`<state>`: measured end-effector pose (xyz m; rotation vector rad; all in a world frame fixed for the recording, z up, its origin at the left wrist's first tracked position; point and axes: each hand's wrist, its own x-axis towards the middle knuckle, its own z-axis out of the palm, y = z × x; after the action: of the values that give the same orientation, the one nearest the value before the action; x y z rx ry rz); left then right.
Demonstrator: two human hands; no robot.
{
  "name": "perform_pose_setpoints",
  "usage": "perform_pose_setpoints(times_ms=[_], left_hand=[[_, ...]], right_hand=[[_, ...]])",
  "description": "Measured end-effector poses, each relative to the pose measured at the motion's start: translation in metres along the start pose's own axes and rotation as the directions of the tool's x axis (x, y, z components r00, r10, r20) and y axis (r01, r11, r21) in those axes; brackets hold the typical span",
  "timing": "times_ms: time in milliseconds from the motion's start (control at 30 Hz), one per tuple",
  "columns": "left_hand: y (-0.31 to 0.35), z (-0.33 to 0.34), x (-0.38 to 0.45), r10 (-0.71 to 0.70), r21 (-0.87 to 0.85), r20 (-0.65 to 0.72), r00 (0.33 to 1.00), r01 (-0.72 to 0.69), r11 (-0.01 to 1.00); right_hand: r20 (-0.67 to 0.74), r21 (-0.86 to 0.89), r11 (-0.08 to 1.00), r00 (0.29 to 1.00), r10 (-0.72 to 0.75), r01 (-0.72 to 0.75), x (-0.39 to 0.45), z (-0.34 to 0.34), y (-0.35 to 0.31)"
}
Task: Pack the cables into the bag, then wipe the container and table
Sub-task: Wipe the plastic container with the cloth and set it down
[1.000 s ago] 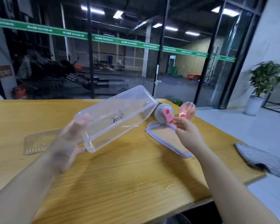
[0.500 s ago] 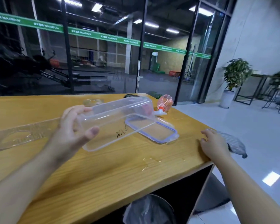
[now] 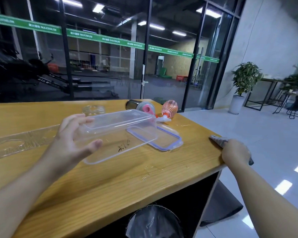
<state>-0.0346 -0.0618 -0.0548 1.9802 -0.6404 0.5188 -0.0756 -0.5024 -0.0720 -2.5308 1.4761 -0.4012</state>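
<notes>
My left hand [image 3: 74, 140] grips one end of a clear plastic container [image 3: 120, 133], held above the wooden table [image 3: 110, 182] with its open side toward me. The container's blue-rimmed lid [image 3: 162, 140] lies flat on the table just behind it. At the table's right edge my right hand [image 3: 235, 154] grips a grey cloth [image 3: 219, 140], whose corners stick out above and below the hand. Small wet marks show on the table near the front. No cables or bag are in view.
A pink ribbed bottle [image 3: 169, 108] and a dark bottle with a grey-and-pink cap [image 3: 141, 106] lie at the table's far corner. A clear ruler [image 3: 19, 143] lies at the left. A lined bin [image 3: 153, 222] stands under the table. Glass wall behind, potted plant [image 3: 244, 83] to the right.
My right hand left the bottles, went to the table's right edge and took hold of the grey cloth. My left hand turned the container so its opening faces me.
</notes>
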Motion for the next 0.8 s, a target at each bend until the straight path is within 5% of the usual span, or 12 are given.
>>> perform_pose_setpoints(times_ms=[100, 233, 333, 467, 567, 700, 800], left_hand=[[0.001, -0.001, 0.0, -0.009, -0.022, -0.01, 1.0, 0.008, 1.0], [-0.001, -0.003, -0.001, 0.009, -0.054, -0.024, 1.0, -0.01, 0.999], [-0.001, -0.004, -0.001, 0.007, -0.067, -0.036, 0.999, -0.009, 0.998], [0.002, -0.007, -0.001, -0.004, -0.097, -0.108, 0.994, -0.006, 0.995], [0.003, -0.011, -0.001, -0.014, -0.135, -0.174, 0.985, -0.01, 0.991], [0.004, -0.017, -0.004, -0.048, -0.159, -0.162, 0.986, 0.021, 0.987], [0.002, -0.023, -0.003, -0.096, -0.185, -0.094, 0.991, 0.077, 0.98]], right_hand=[[-0.177, 0.357, 0.93, 0.984, -0.021, 0.084, -0.004, 0.002, 0.0], [-0.32, 0.709, 0.639, 0.944, -0.084, 0.297, -0.033, -0.028, -0.029], [-0.288, 0.851, 0.423, 0.95, -0.118, 0.311, -0.061, -0.053, -0.067], [0.073, 0.997, 0.038, 0.954, -0.292, -0.064, -0.098, -0.059, -0.12], [0.314, 0.929, -0.04, 0.838, -0.446, -0.369, -0.127, -0.057, -0.146], [0.381, 0.779, -0.132, 0.629, -0.678, -0.613, -0.151, -0.049, -0.164], [0.381, 0.655, -0.223, 0.57, -0.728, -0.722, -0.155, -0.046, -0.172]])
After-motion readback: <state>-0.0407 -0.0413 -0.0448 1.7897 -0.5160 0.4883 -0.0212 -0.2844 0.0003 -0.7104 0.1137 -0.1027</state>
